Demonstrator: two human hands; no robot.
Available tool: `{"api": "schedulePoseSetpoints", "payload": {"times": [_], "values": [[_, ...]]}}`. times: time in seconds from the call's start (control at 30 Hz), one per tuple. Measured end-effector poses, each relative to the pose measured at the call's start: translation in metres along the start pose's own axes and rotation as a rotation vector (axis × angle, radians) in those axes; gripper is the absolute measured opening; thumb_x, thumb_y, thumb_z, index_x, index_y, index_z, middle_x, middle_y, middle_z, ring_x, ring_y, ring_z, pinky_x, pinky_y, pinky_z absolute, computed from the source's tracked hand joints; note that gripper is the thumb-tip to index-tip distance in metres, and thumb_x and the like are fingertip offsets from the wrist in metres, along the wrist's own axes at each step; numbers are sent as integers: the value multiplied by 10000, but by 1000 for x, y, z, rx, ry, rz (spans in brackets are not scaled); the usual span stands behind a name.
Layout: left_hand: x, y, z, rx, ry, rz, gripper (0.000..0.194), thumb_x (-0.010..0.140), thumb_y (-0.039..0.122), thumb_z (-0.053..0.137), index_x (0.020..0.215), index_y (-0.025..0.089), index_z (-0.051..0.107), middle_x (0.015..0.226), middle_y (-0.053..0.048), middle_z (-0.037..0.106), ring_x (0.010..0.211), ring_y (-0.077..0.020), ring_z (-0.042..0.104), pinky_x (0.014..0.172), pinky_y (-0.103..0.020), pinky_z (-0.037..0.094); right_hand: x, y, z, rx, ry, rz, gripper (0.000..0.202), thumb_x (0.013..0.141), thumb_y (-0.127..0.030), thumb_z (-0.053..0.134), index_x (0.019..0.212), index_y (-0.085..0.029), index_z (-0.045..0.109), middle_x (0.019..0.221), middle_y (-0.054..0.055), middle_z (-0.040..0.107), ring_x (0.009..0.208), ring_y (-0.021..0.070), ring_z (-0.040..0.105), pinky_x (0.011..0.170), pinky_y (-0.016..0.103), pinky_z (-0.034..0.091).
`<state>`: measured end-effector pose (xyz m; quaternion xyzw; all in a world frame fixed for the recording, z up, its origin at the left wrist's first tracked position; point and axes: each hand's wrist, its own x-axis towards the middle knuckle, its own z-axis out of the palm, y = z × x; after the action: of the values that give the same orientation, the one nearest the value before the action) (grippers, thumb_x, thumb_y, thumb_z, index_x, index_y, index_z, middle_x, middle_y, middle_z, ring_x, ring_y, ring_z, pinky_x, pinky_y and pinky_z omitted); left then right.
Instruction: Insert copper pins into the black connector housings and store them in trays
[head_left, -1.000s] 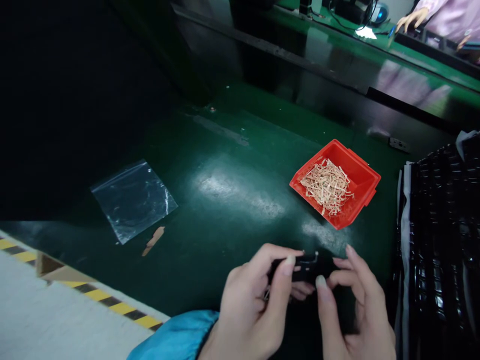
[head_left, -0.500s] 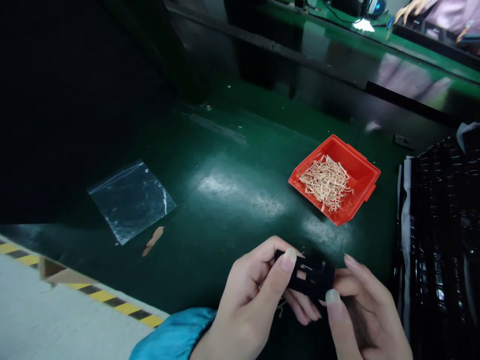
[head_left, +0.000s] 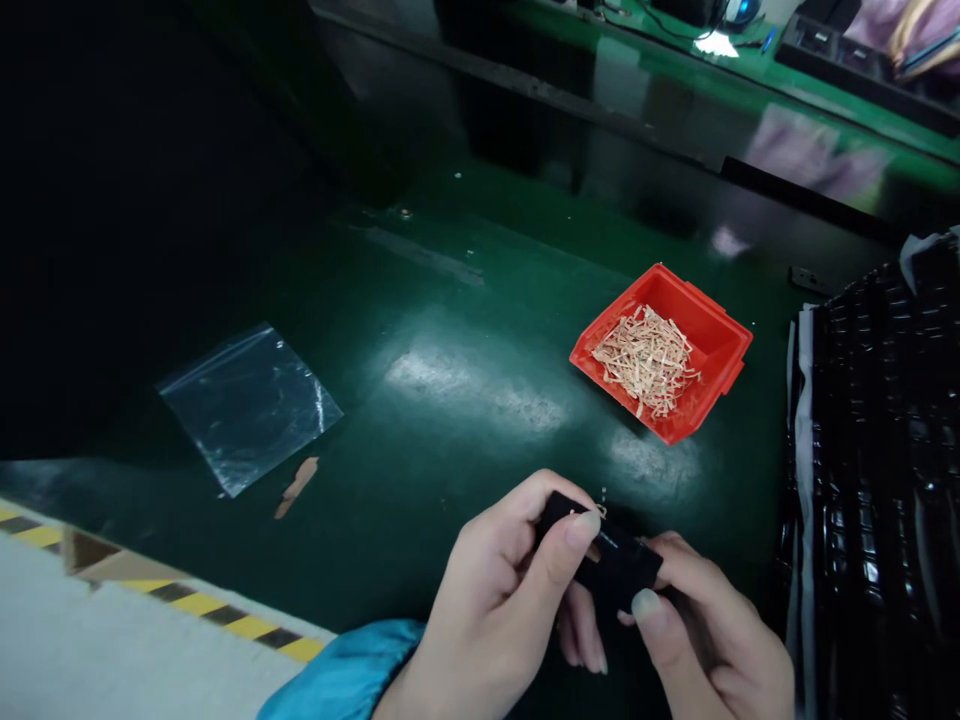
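Note:
Between my two hands is a small flat black rectangular part (head_left: 624,572) with tiny pale print and a cut-out partly covered by my thumb. My left hand (head_left: 517,590) pinches its left end, thumb on top. At its right end, the thumb and forefinger of my right hand (head_left: 701,625) grip the edge. Just beyond the part's upper edge shows a small pale curled bit (head_left: 601,510). Farther off stands a red bin (head_left: 709,340) holding a heap of thin tan strips (head_left: 646,358).
A clear zip bag (head_left: 251,410) lies at left on the green table (head_left: 420,480), with a torn brown scrap (head_left: 297,487) beside it. Black wrapped stacks (head_left: 885,480) line the right side. Across a divider, a co-worker's hand (head_left: 911,35) shows at top right.
The black part has tilted, its right end now lower, and my left thumb covers more of its cut-out. My right forefinger has come down onto its edge. The co-worker's hand has shifted.

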<state>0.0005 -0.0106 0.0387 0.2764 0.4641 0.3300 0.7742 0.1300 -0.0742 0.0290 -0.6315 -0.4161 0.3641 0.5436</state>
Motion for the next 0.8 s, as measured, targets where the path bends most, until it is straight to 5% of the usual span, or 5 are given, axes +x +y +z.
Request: {"api": "schedulePoseSetpoints", "payload": {"times": [0.13,0.37,0.53,0.67,0.8], "values": [[-2,12,9,111,165,-32,506,820,559,961,814,183,622,513,72,634,395,-78,626,426,-116,491,2,2,-4,-21,-77,-26,184,1083,-358,683,1132,-326,857,834,9,764,729,154,697,669,254,582],[0,11,15,224,257,-23,409,731,385,964,743,188,606,533,72,626,382,-53,557,403,-105,424,9,9,-17,-125,-245,-147,314,1055,-177,672,1277,-341,823,952,13,823,845,168,773,713,253,646],[-4,6,15,343,239,129,308,906,436,818,781,196,671,588,49,632,414,-61,570,433,-116,471,0,14,-13,-422,208,-283,430,980,-102,753,1332,-345,793,1089,19,810,924,172,803,796,283,678],[-11,-1,9,443,214,184,286,979,457,770,826,221,718,692,14,714,440,-73,566,448,-138,512,-3,20,-11,-553,170,-549,681,924,34,728,1443,-408,739,1122,8,779,959,171,778,843,315,675],[-14,-11,-3,630,192,345,162,1001,388,751,890,279,798,691,9,749,564,-133,697,523,-168,549,-1,27,-8,-553,285,-577,557,984,-1,665,1380,-379,764,1163,-1,742,984,152,750,844,306,645]]}}
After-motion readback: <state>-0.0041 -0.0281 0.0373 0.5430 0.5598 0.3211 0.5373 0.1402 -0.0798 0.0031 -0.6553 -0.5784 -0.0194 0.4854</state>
